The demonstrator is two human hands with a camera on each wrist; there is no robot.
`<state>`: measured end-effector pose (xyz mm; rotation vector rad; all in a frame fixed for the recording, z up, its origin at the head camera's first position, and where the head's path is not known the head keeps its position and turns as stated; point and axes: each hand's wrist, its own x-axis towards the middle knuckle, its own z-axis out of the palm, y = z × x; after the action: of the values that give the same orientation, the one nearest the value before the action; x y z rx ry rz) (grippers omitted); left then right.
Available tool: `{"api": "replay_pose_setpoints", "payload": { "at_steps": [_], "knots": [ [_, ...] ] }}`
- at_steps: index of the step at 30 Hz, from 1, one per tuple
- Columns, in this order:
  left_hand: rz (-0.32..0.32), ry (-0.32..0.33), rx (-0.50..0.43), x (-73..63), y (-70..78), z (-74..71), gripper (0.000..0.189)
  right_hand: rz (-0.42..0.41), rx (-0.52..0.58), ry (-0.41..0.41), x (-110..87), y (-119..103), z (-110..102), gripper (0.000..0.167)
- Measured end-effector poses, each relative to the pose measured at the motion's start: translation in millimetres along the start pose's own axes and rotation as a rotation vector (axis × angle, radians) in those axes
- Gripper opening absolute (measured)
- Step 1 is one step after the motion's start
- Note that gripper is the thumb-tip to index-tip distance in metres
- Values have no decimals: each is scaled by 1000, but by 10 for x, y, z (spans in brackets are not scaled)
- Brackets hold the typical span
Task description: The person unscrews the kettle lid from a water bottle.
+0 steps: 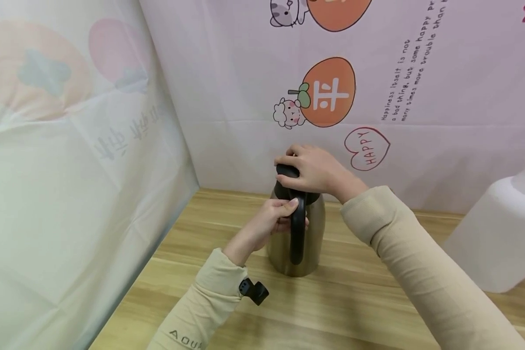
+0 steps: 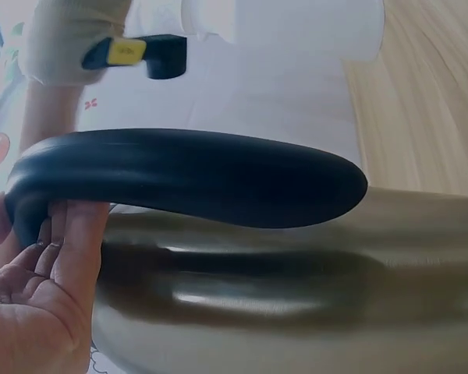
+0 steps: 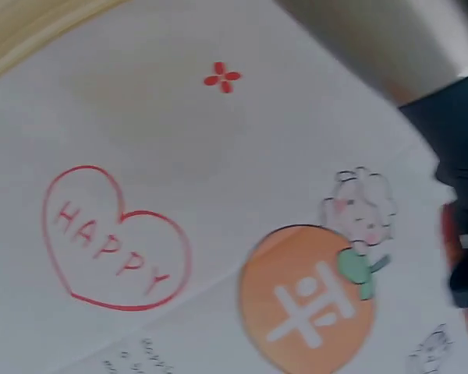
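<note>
Beige sleeves: the left sleeve (image 1: 210, 296) and the right sleeve (image 1: 415, 257) lie nearest, both at the near edge.
Left hand (image 1: 262, 224): it pinches the upper part of the black handle (image 1: 297, 238); the thumb rests on the outer side, and the fingers, close together, pass through the gap behind it.
Steel jug (image 1: 316, 233): it stands upright on the wooden table (image 1: 354, 311), near the far cloth (image 1: 227, 87), with its handle to the near side.
Jug body: the metal looks stiff and smooth, so I judge it slippery for bare skin and not fragile. The inside is hidden, so I cannot tell the weight; if full, it should be rather heavy.
Best hold: the handle seems safest, with all fingers around it.
Jug and fingers: the body is just beyond the left fingers, and the black lid (image 1: 287, 170) is under the right palm.
Right hand (image 1: 313, 167): its fingers curl over the lid at the far side, the thumb at the near side; the fingertips are partly hidden.
White container (image 1: 494, 233): it stands at right, well apart from both hands.
</note>
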<state>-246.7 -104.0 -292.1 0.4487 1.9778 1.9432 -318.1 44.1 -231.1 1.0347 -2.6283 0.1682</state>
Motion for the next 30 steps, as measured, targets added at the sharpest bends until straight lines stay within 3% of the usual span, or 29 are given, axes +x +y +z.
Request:
{"api": "replay_pose_setpoints", "payload": {
  "at_steps": [7, 10, 24, 30],
  "knots": [
    [-14, -15, 16, 2, -18, -38, 46, 484, -62, -168, 32, -415, -21, 68],
    [-6, -11, 48, 0, -29, -64, 46, 575, -52, -157, 46, -480, 10, 75],
    [1, 10, 108, -22, -17, -60, 47, 464, -10, -51, 30, -332, 86, 63],
    [12, 3, 105, -27, 9, -63, 49, 341, 1, -7, -7, -229, 41, 59]
  ]
}}
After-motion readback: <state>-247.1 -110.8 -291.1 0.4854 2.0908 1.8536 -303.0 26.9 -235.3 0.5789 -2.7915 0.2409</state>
